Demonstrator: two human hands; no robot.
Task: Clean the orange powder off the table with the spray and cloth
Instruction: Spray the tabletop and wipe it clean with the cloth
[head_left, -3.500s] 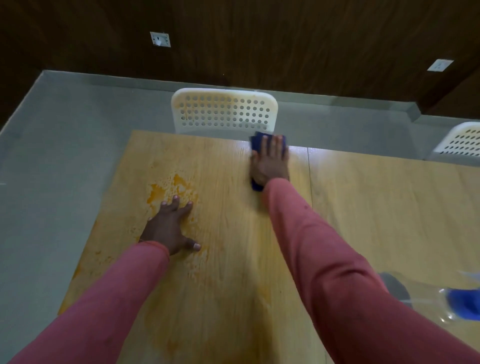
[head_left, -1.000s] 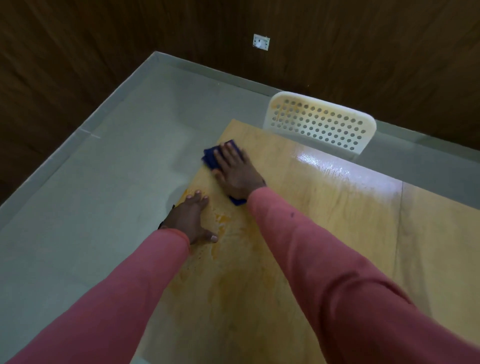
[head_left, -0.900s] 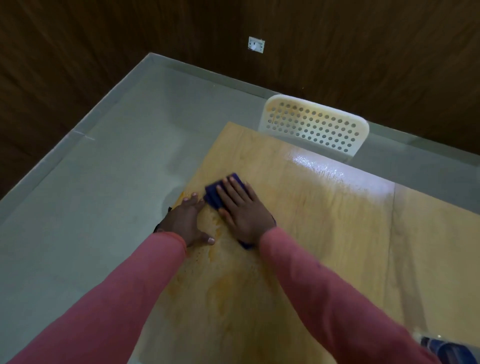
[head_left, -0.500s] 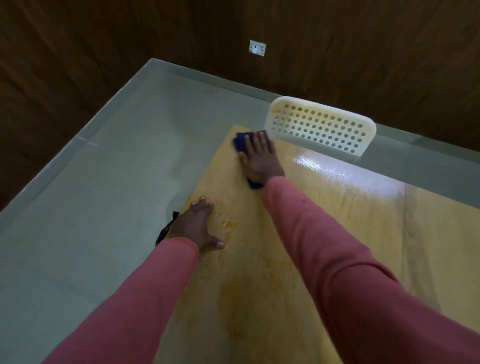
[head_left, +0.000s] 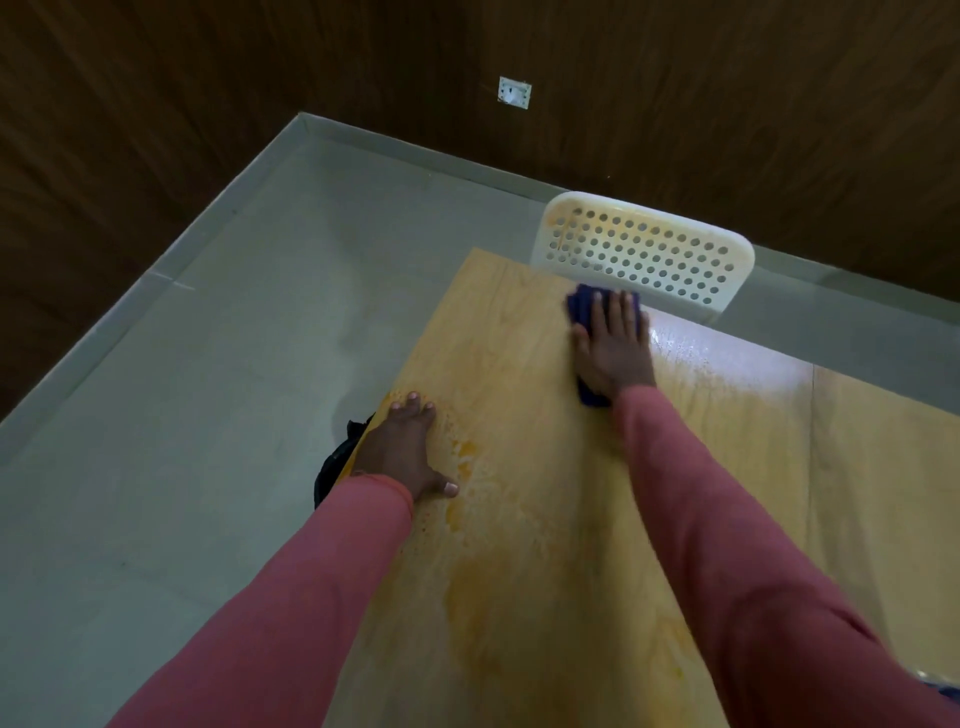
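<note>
The right hand (head_left: 613, 345) is laid flat on the blue cloth (head_left: 581, 306), fingers straight and spread, palm pressing down; nothing is curled round the fabric, so the cloth is pinned and pushed, not gripped. This flat pressure is judged to be for wiping: more of the cloth is kept in contact w/ the surface. The cloth is seen at the far edge of the table (head_left: 519, 395), just in front of the white perforated chair (head_left: 644, 249), w/ one corner showing past the fingertips and another by the wrist.

The left hand (head_left: 405, 452) is spread flat at the table's left edge, fingers straight, thumb out, holding nothing. It is probably placed there as a brace, since the right arm is stretched far across and body weight has to be carried somewhere.

The orange powder (head_left: 462, 452), now wet and smeared, is left in blotches just right of the left hand and in a paler streak running toward the near edge, approx. between the two sleeves. The far strip by the chair looks wet and glossy w/ little orange visible, so that part is judged largely done; the patch beside the left hand is not yet wiped.

The spray cannot be made out clearly; only a blurred bit is seen at the bottom right corner. A dark object (head_left: 337, 457) is seen below the table's left edge; what it is cannot be told.
</note>
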